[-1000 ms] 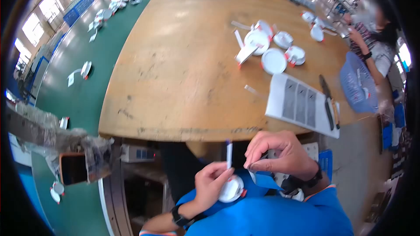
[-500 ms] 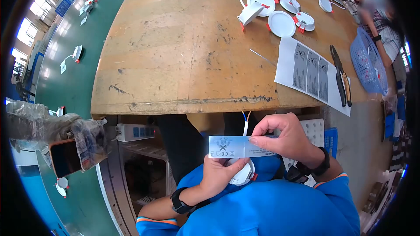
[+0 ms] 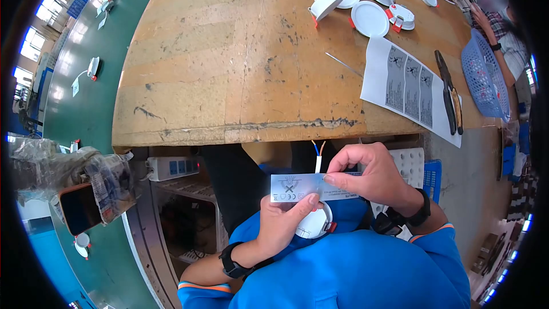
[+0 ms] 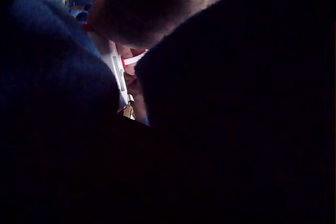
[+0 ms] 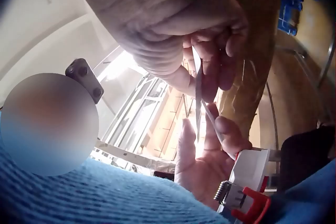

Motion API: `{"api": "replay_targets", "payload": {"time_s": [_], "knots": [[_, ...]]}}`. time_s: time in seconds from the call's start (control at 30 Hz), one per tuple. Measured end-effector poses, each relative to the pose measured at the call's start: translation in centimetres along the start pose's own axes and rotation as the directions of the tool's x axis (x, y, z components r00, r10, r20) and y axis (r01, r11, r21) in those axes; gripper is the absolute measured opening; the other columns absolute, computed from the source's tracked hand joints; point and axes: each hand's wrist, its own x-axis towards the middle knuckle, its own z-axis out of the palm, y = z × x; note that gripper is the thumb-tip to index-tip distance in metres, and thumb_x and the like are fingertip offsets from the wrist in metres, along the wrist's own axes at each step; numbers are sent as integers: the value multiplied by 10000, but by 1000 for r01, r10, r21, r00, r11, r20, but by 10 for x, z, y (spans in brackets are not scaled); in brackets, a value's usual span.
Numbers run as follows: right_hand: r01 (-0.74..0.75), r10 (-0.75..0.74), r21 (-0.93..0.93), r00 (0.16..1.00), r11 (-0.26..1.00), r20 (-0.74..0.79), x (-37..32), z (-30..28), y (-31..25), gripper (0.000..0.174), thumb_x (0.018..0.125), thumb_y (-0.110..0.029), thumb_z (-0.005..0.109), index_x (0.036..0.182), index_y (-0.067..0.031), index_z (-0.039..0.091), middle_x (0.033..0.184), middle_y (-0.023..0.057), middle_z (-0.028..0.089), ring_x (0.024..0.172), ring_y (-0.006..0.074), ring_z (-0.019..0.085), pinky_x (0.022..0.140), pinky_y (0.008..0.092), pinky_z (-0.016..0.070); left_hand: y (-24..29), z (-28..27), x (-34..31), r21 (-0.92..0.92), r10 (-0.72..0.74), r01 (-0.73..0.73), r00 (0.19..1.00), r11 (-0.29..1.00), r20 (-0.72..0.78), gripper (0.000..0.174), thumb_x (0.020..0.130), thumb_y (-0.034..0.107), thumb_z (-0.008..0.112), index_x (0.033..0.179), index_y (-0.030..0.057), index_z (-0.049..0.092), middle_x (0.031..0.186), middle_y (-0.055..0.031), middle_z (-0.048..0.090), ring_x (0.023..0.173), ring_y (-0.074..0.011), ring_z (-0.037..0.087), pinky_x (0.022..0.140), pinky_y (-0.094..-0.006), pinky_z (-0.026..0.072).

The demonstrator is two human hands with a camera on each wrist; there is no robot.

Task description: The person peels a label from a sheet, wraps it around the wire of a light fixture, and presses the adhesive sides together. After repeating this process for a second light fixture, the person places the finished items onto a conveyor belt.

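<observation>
In the head view a silver printed label (image 3: pixel 298 189) is stretched between the two hands. My right hand (image 3: pixel 374 177) pinches its upper edge between thumb and index finger. My left hand (image 3: pixel 280 223) holds the label's lower left part with the thumb, next to a white cable (image 3: pixel 318 165) with blue and brown wire ends. A round white lamp (image 3: pixel 313 224) with red clips lies beside the left hand over the lap. The right wrist view shows the label (image 5: pixel 198 92) edge-on between both hands, and the lamp's spring clip (image 5: pixel 224 191). The left wrist view is mostly dark.
Several white lamps (image 3: pixel 369 19) lie on the wooden table (image 3: pixel 194 74), with a sheet of labels (image 3: pixel 400 83) and cutters (image 3: pixel 448 94). A blue basket (image 3: pixel 483 74) stands at the right, near another person. At left are a green surface (image 3: pixel 74 117) and a phone (image 3: pixel 84 209).
Since one second ago the label has come to lie flat and face up between the hands, over the cable. In the last half second the hands have barely moved; the head view has shifted slightly.
</observation>
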Motion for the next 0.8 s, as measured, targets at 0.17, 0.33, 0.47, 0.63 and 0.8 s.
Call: {"api": "replay_targets", "payload": {"time_s": [0.17,0.33,0.47,0.63,0.8], "knots": [[27,-28,-1,1000,1000,-6,1,-1,-1,89,743,-74,669,774,4,636,708,49,636,653,68,572,617,205,456,-2,1,2,-30,-21,21,1000,999,-9,144,846,100,603,946,-3,612,793,-65,642,712,-89,589,637,-221,478],[28,-28,13,1000,1000,-3,1,-1,-2,83,744,-67,667,769,5,634,709,48,637,654,64,571,615,203,456,-3,0,2,-58,-9,9,1000,998,1,140,853,98,592,946,-5,612,787,-63,637,707,-93,589,632,-223,479],[38,-38,-3,999,999,-6,2,-1,-2,79,745,-62,665,767,7,633,708,48,639,654,64,573,612,199,455,-4,-1,2,-56,9,-8,1000,998,11,165,853,95,585,974,-15,592,809,-90,638,710,-120,610,649,-243,499],[37,-37,-4,999,999,-3,1,-1,-3,79,747,-64,666,766,5,632,709,45,639,656,61,574,609,198,456,-3,0,2,-66,5,-4,1000,998,5,151,856,98,584,956,-13,602,787,-74,635,702,-107,597,635,-233,489],[34,-34,0,999,999,2,1,-1,-3,81,746,-67,667,768,3,634,710,42,639,656,60,574,608,197,457,-4,-1,2,-55,-17,17,1000,998,-1,154,861,115,584,936,-15,615,777,-59,633,695,-92,585,627,-224,479]]}}
